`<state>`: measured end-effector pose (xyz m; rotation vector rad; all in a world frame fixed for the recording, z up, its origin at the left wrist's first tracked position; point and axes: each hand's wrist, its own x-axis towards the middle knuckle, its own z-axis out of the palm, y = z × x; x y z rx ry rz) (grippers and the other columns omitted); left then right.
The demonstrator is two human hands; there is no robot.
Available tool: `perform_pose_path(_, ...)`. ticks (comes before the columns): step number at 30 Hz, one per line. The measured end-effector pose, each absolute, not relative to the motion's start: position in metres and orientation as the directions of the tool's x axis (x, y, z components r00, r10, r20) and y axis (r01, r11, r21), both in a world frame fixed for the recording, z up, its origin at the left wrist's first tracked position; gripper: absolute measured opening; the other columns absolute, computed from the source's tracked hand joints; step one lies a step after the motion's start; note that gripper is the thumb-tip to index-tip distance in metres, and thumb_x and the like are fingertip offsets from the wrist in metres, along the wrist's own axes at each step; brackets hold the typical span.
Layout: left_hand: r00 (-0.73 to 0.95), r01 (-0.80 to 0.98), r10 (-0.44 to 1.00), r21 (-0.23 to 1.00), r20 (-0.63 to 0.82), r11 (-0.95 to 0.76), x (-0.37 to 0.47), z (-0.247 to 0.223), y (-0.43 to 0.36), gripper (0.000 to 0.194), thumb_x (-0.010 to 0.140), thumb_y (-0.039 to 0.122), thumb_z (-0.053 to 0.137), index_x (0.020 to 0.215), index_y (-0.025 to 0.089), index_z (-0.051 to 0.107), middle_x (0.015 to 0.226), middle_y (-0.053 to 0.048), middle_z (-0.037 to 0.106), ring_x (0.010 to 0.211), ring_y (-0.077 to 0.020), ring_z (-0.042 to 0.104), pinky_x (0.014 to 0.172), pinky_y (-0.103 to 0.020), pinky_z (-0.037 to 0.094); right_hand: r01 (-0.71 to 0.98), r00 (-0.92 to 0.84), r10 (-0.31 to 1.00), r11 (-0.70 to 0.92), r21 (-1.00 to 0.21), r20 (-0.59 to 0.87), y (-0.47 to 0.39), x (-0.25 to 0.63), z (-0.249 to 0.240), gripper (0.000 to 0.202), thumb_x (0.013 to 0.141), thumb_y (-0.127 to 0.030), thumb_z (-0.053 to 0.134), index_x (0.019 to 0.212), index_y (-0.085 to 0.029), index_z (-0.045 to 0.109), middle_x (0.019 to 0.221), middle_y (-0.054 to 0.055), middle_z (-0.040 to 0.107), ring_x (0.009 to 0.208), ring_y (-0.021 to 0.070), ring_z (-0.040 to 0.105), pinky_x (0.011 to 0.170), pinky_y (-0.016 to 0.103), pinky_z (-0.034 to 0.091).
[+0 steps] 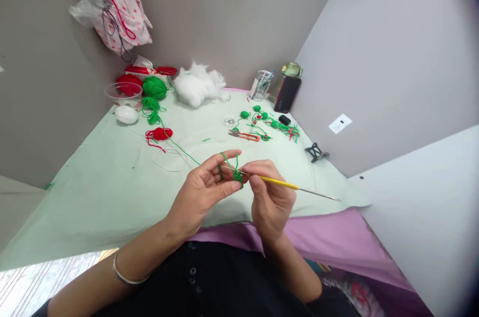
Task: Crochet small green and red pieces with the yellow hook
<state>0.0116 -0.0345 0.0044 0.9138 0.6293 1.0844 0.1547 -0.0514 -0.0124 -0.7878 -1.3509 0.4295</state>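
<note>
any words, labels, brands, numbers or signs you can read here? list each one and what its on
No text can be read.
Tissue box: any print is too small and blurred.
Clear cup: a pale label, too small to read.
Dark upright case: any marking is too faint to read.
Yellow-handled hook: no lettering can be made out.

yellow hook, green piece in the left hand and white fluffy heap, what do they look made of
Hook: likely metal, its bare end thin, grey and shiny; the evenly coloured yellow grip looks like smooth plastic. Green piece: soft, matte yarn, by the strand rising from it; wool or synthetic can't be told. White heap: loose, matte fibre, probably stuffing, with wispy edges.
</note>
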Motion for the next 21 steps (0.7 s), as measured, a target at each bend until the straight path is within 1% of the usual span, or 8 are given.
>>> perform_pose_path(3,0.343,-0.434,0.939,0.888,0.006,0.153,0.011,0.002,-0.034,0.056,0.076,0.018,0.089,0.129,0.031,0.075,0.089,0.001,0.064,0.091,-0.0140,0.062,0.090,-0.026,0.051,0.135,0.219,0.708,0.659,-0.740,0.671,-0.050,0.155,-0.014,0.016,0.100,-0.022,0.063,0.102,-0.026,0.078,0.090,0.003,0.073,0.081,0.0171,0.068,0.069,0.033,0.057)
perform_pose_path(6,0.325,-0.395,0.945,0.913,0.036,0.101,0.008,0.000,-0.032,0.049,0.079,0.020,0.086,0.126,0.030,0.076,0.089,0.001,0.066,0.091,-0.0141,0.062,0.088,-0.025,0.051,0.116,0.224,0.733,0.634,-0.764,0.642,-0.049,0.155,-0.015,0.014,0.100,-0.023,0.063,0.101,-0.025,0.077,0.089,0.003,0.073,0.077,0.0163,0.067,0.065,0.032,0.056)
perform_pose_path(8,0.313,-0.381,0.949,0.921,0.047,0.080,0.006,0.001,-0.031,0.044,0.080,0.021,0.086,0.123,0.029,0.078,0.088,0.001,0.066,0.082,-0.0116,0.060,0.076,-0.021,0.050,0.111,0.221,0.736,0.633,-0.766,0.640,-0.049,0.154,-0.015,0.014,0.100,-0.023,0.064,0.101,-0.025,0.077,0.088,0.003,0.073,0.077,0.0160,0.067,0.065,0.032,0.056)
perform_pose_path(10,0.328,-0.382,0.944,0.918,0.023,0.110,0.005,0.003,-0.030,0.042,0.081,0.022,0.084,0.122,0.028,0.077,0.086,0.002,0.065,0.066,-0.0076,0.053,0.056,-0.018,0.043,0.104,0.213,0.733,0.641,-0.761,0.646,-0.049,0.155,-0.014,0.015,0.100,-0.021,0.064,0.101,-0.026,0.078,0.089,0.002,0.073,0.077,0.0155,0.067,0.066,0.031,0.056)
perform_pose_path(12,0.361,-0.407,0.932,0.898,-0.011,0.168,0.005,0.007,-0.031,0.040,0.084,0.024,0.081,0.123,0.026,0.076,0.085,0.002,0.063,0.057,-0.0061,0.049,0.047,-0.019,0.036,0.106,0.210,0.726,0.649,-0.754,0.655,-0.048,0.155,-0.013,0.015,0.100,-0.020,0.064,0.102,-0.026,0.078,0.089,0.002,0.073,0.077,0.0151,0.067,0.066,0.030,0.056)
perform_pose_path(15,0.380,-0.460,0.924,0.859,-0.037,0.223,0.007,0.011,-0.031,0.038,0.085,0.028,0.081,0.122,0.022,0.076,0.088,0.000,0.065,0.065,-0.0102,0.060,0.058,-0.023,0.049,0.158,0.206,0.704,0.662,-0.733,0.680,-0.048,0.155,-0.013,0.016,0.100,-0.020,0.063,0.102,-0.026,0.078,0.090,0.003,0.073,0.079,0.0165,0.069,0.068,0.032,0.057)
perform_pose_path(17,0.353,-0.485,0.935,0.846,-0.042,0.221,0.009,0.011,-0.032,0.039,0.081,0.027,0.085,0.119,0.022,0.078,0.084,0.001,0.065,0.069,-0.0112,0.062,0.069,-0.025,0.052,0.249,0.182,0.672,0.675,-0.695,0.718,-0.049,0.154,-0.016,0.019,0.099,-0.018,0.062,0.106,-0.027,0.077,0.091,0.003,0.073,0.082,0.0176,0.070,0.071,0.034,0.059)
perform_pose_path(21,0.307,-0.533,0.949,0.813,-0.071,0.233,0.015,0.005,-0.035,0.043,0.076,0.027,0.091,0.118,0.024,0.080,0.074,0.004,0.063,0.073,-0.0096,0.057,0.079,-0.022,0.049,0.537,0.099,0.461,0.721,-0.438,0.882,-0.050,0.149,-0.028,0.036,0.094,-0.008,0.066,0.118,-0.032,0.077,0.102,0.005,0.071,0.090,0.0181,0.070,0.074,0.034,0.060)
